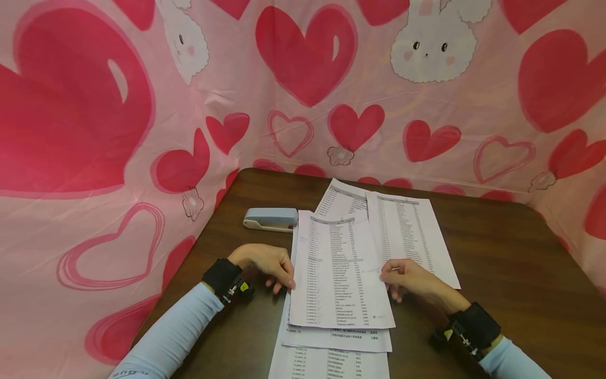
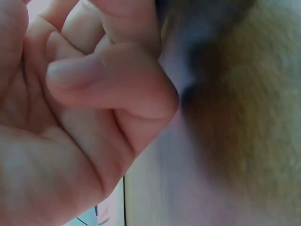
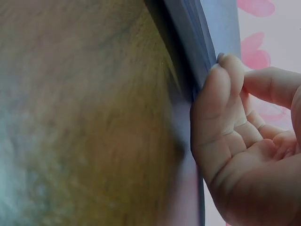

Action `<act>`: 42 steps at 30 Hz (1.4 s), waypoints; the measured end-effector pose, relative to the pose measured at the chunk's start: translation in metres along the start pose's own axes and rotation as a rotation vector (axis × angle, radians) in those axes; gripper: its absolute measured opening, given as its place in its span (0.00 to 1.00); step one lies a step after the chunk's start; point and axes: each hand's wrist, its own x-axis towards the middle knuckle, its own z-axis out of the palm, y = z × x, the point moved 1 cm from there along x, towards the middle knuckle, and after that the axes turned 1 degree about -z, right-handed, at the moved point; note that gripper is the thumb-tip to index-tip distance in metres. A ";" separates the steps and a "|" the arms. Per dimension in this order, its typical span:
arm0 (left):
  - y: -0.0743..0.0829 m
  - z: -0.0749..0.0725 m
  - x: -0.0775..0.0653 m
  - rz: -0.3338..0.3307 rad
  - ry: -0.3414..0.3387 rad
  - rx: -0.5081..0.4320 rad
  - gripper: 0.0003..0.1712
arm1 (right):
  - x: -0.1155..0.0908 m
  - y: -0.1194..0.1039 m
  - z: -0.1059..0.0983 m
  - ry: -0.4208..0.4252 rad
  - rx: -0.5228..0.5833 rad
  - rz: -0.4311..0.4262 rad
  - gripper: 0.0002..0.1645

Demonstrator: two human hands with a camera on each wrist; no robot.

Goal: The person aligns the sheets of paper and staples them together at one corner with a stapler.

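Observation:
A stack of printed paper sheets [image 1: 326, 295] lies in front of me, its top page marked with small handwritten ticks. At its left edge, my left hand [image 1: 270, 263] pinches the paper, thumb at the margin and other fingers curled. My right hand [image 1: 416, 279] pinches the opposite edge between thumb and fingertips. Layered paper edges [image 3: 200, 42] meet those fingertips in the right wrist view. In the left wrist view, bent fingers of the left hand [image 2: 94, 108] fill the near side, and the paper they grip is mostly hidden.
A light blue and white stapler [image 1: 271, 218] sits beyond my left hand, beside the stack's upper corner. Further printed sheets [image 1: 409, 226] lie behind and right of it on the dark wooden table [image 1: 502, 252]. A pink heart-patterned cloth [image 1: 307, 131] hangs around the table.

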 end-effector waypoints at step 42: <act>0.017 -0.011 0.008 0.181 0.317 0.068 0.14 | 0.007 -0.023 -0.010 -0.095 -0.217 -0.044 0.15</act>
